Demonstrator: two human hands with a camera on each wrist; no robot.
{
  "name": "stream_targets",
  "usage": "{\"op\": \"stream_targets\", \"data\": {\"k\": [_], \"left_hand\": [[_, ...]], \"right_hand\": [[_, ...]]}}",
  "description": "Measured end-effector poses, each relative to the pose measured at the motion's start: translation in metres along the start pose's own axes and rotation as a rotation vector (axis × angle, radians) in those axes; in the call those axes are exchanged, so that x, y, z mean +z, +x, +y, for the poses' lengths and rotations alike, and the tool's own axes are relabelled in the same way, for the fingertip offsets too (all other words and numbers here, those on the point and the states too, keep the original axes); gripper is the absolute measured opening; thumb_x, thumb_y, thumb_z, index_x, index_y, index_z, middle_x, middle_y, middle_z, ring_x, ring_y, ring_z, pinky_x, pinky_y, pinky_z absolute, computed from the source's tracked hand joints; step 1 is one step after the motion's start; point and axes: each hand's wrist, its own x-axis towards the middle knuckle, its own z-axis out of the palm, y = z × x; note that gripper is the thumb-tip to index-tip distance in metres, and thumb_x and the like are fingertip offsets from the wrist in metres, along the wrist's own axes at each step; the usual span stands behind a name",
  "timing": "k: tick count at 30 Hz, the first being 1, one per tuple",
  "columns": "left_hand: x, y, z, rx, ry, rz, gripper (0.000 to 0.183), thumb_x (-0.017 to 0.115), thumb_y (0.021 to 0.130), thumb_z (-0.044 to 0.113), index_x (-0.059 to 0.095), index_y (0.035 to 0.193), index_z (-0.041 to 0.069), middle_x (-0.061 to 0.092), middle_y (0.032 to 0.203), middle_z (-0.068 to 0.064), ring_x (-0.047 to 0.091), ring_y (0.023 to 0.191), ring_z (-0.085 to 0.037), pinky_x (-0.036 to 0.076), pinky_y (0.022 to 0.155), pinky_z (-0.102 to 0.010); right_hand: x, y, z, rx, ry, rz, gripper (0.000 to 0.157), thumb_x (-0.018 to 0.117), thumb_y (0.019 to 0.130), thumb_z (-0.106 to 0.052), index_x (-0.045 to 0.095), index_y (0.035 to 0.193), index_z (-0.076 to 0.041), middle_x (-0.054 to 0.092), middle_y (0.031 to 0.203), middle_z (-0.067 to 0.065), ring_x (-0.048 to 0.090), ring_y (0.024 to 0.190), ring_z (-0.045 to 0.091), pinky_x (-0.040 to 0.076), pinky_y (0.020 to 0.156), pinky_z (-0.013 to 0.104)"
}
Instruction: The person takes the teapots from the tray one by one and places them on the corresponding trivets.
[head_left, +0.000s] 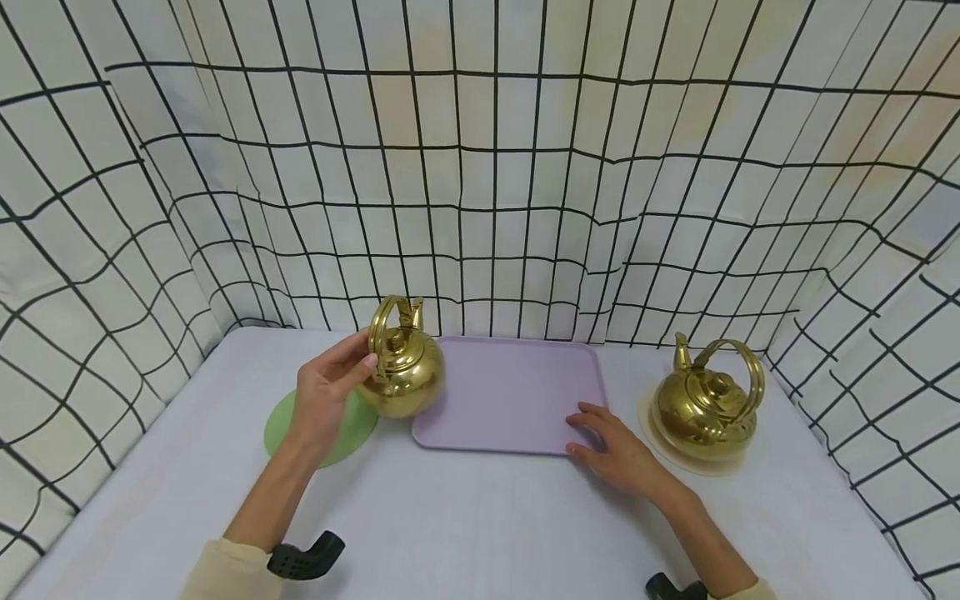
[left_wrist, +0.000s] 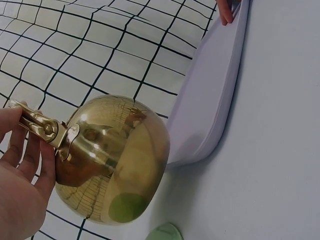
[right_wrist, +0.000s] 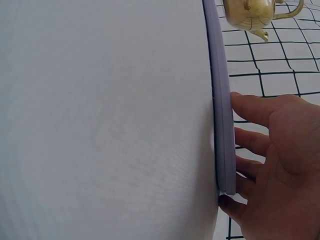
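Observation:
My left hand (head_left: 330, 383) pinches the handle of a shiny brass teapot (head_left: 405, 379) between thumb and fingers. The teapot is held up off the table, between a round green mat (head_left: 352, 433) and a lilac tray (head_left: 510, 392), overlapping the left edges of the tray in the head view. Its rounded side (left_wrist: 117, 160) mirrors the green mat in the left wrist view. At the tray's front right corner lies my right hand (head_left: 611, 450), fingers loosely spread and touching the rim (right_wrist: 224, 125).
A second brass teapot (head_left: 705, 417) stands on a round pale cream mat (head_left: 686, 467) to the right of the tray. White cloth covers the table (head_left: 465, 525). Behind and at both sides rise white walls with a black grid (head_left: 495, 179).

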Motion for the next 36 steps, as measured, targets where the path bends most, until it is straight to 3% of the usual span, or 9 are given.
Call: {"op": "stream_targets", "data": {"k": [26,36], "left_hand": [[-0.041,-0.017,0.000,-0.035,0.007,0.074,0.047,0.067,0.101,0.011,0.057,0.146,0.002,0.075,0.115,0.018,0.067,0.111,0.002,0.043,0.102,-0.011],[-0.055,-0.024,-0.003,-0.026,-0.038,0.111,0.042,0.067,0.100,0.006,0.062,0.142,0.004,0.077,0.113,0.020,0.068,0.112,0.004,0.045,0.101,-0.010]], "right_hand": [[0.001,-0.001,0.000,0.006,0.000,-0.005,0.043,0.070,0.100,-0.029,0.063,0.138,-0.008,0.045,0.160,0.025,0.038,0.150,0.052,0.034,0.120,0.069],[0.001,-0.001,0.000,-0.011,-0.013,0.008,0.043,0.070,0.100,-0.029,0.064,0.137,-0.008,0.046,0.159,0.024,0.040,0.149,0.050,0.036,0.120,0.067]]}}
